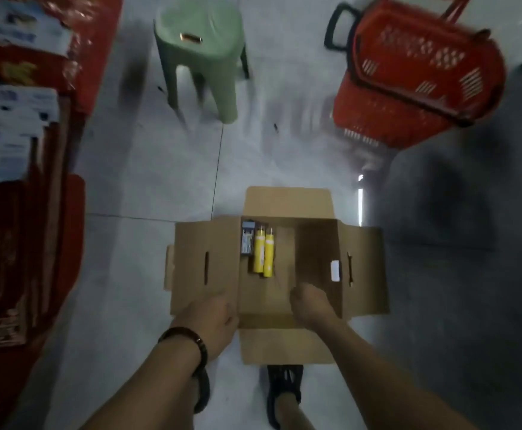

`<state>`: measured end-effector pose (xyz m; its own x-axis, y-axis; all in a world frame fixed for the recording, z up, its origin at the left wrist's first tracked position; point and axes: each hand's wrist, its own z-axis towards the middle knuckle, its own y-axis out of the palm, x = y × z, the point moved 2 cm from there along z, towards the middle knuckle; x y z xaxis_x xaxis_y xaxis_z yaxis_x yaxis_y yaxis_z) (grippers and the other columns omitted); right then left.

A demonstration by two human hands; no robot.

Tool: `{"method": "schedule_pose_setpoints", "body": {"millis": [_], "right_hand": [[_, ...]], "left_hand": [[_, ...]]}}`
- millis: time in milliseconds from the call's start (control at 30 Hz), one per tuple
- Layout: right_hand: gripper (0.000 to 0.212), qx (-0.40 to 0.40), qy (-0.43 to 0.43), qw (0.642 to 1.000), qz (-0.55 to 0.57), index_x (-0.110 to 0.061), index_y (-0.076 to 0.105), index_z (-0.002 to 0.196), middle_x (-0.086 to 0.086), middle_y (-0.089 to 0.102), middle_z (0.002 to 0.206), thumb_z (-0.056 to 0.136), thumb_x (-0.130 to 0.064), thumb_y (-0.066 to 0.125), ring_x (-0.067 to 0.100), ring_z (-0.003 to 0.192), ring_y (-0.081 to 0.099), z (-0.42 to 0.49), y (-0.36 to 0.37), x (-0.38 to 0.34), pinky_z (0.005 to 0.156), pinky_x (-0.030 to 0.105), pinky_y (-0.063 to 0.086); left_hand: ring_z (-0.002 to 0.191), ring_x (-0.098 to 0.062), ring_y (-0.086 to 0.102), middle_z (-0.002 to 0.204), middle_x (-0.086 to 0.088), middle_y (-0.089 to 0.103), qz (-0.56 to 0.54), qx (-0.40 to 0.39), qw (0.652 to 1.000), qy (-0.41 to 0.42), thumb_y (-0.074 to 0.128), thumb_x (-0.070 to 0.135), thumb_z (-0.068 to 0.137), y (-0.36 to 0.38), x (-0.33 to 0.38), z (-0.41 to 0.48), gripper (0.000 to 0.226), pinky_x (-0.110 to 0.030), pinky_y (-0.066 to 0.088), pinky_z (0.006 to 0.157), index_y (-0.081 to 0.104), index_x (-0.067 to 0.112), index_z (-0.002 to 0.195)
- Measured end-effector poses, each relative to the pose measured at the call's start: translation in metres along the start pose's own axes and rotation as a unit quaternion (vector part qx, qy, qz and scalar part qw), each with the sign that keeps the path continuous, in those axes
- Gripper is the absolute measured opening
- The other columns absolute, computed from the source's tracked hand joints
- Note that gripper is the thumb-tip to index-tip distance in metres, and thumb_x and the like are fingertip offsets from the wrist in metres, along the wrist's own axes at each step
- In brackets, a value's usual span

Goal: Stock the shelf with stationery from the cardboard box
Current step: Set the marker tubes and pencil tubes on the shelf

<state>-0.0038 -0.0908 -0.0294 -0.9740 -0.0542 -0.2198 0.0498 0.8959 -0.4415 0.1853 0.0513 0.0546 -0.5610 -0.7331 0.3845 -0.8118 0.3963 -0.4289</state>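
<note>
The box point(312, 252) stands open on the floor point(135, 169), all four flaps spread flat. It sits just on the person's side of a tile seam, with the shelf point(52, 169) away to its left. Against the box's left wall, towards the far left corner, two yellow tubes point(258, 252) lie side by side and touching, their caps pointing to the far wall. A dark packet point(247, 240) lies between them and that wall, in the corner itself. The remainder of the box bottom is bare card.

The left hand point(211, 316) lies on the left flap point(204, 243) at its near edge, thumb by the box's near left corner. Blur hides whether it grips the card or only rests there. A dark bracelet point(188, 336) circles that wrist. The right hand point(311, 301) is inside the box, near the near right corner, fingers curled under. I cannot tell if they hold anything.

Beyond the box, well apart from it, stand a green stool point(200, 57) and, to its right, a red basket point(415, 79) with a black handle. A sandalled foot point(284, 389) stands just behind the near flap point(284, 342).
</note>
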Motion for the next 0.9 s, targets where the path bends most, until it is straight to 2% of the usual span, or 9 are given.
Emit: {"method": "schedule_pose_setpoints", "body": {"millis": [67,133,233,333,400,533,633,767,900], "right_hand": [[0.030,-0.004,0.011,1.000,-0.003,-0.008,0.069,0.122,0.014,0.071,0.125,0.103,-0.026,0.055,0.033,0.118,0.067,0.070,0.031,0.005,0.095,0.036,0.055],[0.037,0.001,0.011,1.000,0.002,-0.012,0.063,0.132,0.014,0.067,0.131,0.099,-0.031,0.061,0.035,0.124,0.063,0.129,0.059,0.004,0.100,0.038,0.053],[0.044,0.053,-0.002,0.998,0.021,-0.020,0.057,0.134,0.015,0.063,0.128,0.095,-0.037,0.065,0.036,0.116,0.063,0.196,0.096,-0.004,0.097,0.045,0.056],[0.049,0.097,0.007,0.994,0.041,-0.021,0.046,0.143,0.016,0.052,0.130,0.099,-0.034,0.064,0.037,0.115,0.059,0.242,0.127,-0.009,0.093,0.045,0.051],[0.053,0.118,0.010,0.992,0.035,-0.026,0.041,0.145,0.016,0.049,0.130,0.099,-0.038,0.065,0.038,0.118,0.056,0.265,0.147,-0.007,0.094,0.045,0.050],[0.055,0.166,0.032,0.982,0.088,-0.034,0.038,0.128,0.012,0.040,0.130,0.089,-0.042,0.077,0.037,0.119,0.050,0.294,0.170,-0.002,0.096,0.050,0.052],[0.065,0.202,0.062,0.975,0.063,-0.030,0.036,0.130,0.014,0.040,0.129,0.086,-0.041,0.082,0.040,0.119,0.048,0.303,0.172,-0.009,0.093,0.049,0.049],[0.089,0.236,0.085,0.967,0.035,-0.019,0.025,0.140,0.017,0.045,0.128,0.081,-0.048,0.086,0.040,0.112,0.057,0.309,0.171,-0.015,0.087,0.047,0.051],[0.090,0.219,0.080,0.967,0.100,-0.010,0.023,0.140,0.016,0.054,0.126,0.079,-0.036,0.083,0.039,0.113,0.062,0.305,0.161,-0.005,0.086,0.040,0.049]], "left_hand": [[0.081,-0.017,0.061,0.088,0.002,0.059,0.000,0.001,1.000,-0.013,0.050,0.026,0.104,0.025,-0.022,0.059,0.023,-0.033,0.055,0.073,0.046,0.027,0.081],[0.081,-0.019,0.060,0.089,0.001,0.056,0.003,0.023,0.999,-0.025,0.050,0.023,0.103,0.047,-0.040,0.112,0.025,-0.034,0.055,0.071,0.041,0.028,0.081],[0.082,-0.018,0.061,0.089,0.002,0.058,-0.029,0.090,0.993,-0.065,0.055,0.032,0.103,0.080,-0.072,0.178,0.019,-0.040,0.058,0.076,0.046,0.030,0.086],[0.075,-0.013,0.060,0.083,0.005,0.061,-0.076,0.120,0.986,-0.082,0.056,0.049,0.102,0.114,-0.097,0.217,0.024,-0.034,0.052,0.066,0.049,0.032,0.087],[0.074,-0.011,0.057,0.085,0.007,0.057,-0.103,0.148,0.982,-0.064,0.058,0.051,0.101,0.131,-0.105,0.225,0.026,-0.032,0.048,0.062,0.047,0.032,0.089],[0.070,-0.013,0.052,0.088,0.006,0.048,-0.105,0.184,0.977,-0.024,0.055,0.044,0.102,0.150,-0.114,0.231,0.025,-0.035,0.049,0.059,0.037,0.033,0.088],[0.069,-0.013,0.051,0.092,0.007,0.044,-0.106,0.186,0.977,-0.014,0.052,0.041,0.104,0.156,-0.115,0.233,0.023,-0.028,0.044,0.057,0.035,0.033,0.089],[0.072,-0.008,0.050,0.094,0.010,0.043,-0.105,0.184,0.977,-0.018,0.053,0.039,0.104,0.154,-0.113,0.232,0.022,-0.021,0.037,0.059,0.038,0.031,0.091],[0.073,-0.009,0.051,0.095,0.010,0.044,-0.107,0.166,0.980,-0.029,0.054,0.039,0.105,0.150,-0.114,0.233,0.021,-0.023,0.037,0.058,0.041,0.029,0.093]]}}
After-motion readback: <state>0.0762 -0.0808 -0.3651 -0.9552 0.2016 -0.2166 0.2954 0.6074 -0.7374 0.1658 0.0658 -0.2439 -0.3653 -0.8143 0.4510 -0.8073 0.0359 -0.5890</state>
